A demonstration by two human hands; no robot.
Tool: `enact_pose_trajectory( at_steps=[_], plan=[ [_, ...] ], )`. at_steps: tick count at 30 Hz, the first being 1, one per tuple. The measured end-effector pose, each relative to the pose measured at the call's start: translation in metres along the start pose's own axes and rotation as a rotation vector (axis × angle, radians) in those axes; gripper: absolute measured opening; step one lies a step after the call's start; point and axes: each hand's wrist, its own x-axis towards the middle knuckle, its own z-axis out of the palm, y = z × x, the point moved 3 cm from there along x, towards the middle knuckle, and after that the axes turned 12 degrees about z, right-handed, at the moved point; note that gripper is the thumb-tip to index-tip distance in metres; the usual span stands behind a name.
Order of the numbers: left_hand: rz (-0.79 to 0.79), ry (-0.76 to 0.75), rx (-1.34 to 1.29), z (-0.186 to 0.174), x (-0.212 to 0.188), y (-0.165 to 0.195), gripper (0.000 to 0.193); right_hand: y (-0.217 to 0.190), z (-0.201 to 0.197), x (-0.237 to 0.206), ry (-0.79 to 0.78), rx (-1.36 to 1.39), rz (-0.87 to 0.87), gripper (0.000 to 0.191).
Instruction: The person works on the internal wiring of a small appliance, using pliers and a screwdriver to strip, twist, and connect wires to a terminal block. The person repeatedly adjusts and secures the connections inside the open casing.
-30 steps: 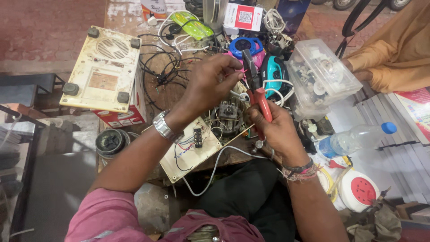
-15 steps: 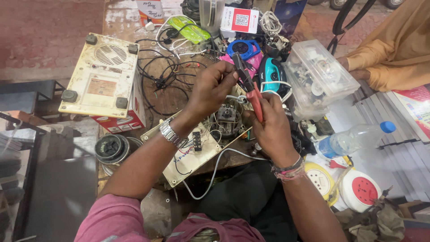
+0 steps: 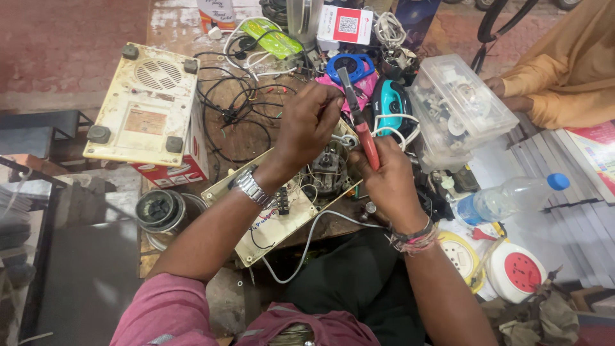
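My right hand [image 3: 387,182] grips red-handled pliers [image 3: 360,125], jaws pointing up and away from me. My left hand [image 3: 311,125], a metal watch [image 3: 251,188] on its wrist, pinches a thin wire right at the pliers' jaws. Under both hands lies a cream circuit panel [image 3: 272,224] with a black terminal block, a small motor part [image 3: 328,170] and loose white and black wires. What the left fingertips hold is too small to make out fully.
A cream appliance [image 3: 144,106] lies overturned at the left on a red box. A clear plastic parts box [image 3: 458,109], a teal iron [image 3: 391,102], a water bottle [image 3: 506,198] and white extension reels [image 3: 522,269] sit right. Another person's hand [image 3: 496,84] rests at upper right.
Both hands have stayed together over the panel, with the pliers shifting slightly. The left fingers have closed in at the plier tips.
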Motion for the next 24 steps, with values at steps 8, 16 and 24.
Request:
enact_pose_trajectory(
  at_steps=[8, 16, 24],
  plan=[
    [-0.049, -0.063, -0.071, 0.019, 0.000, -0.014, 0.008, 0.056, -0.004, 0.000, -0.159, 0.405, 0.515, 0.026],
    [-0.183, -0.125, -0.053, 0.019, -0.014, -0.028, 0.010, 0.083, -0.017, -0.017, -0.372, 1.267, 0.621, 0.041],
    [-0.295, -0.079, -0.203, 0.019, -0.023, -0.030, 0.010, 0.086, -0.025, -0.020, -0.203, 0.599, 0.500, 0.040]
  ],
)
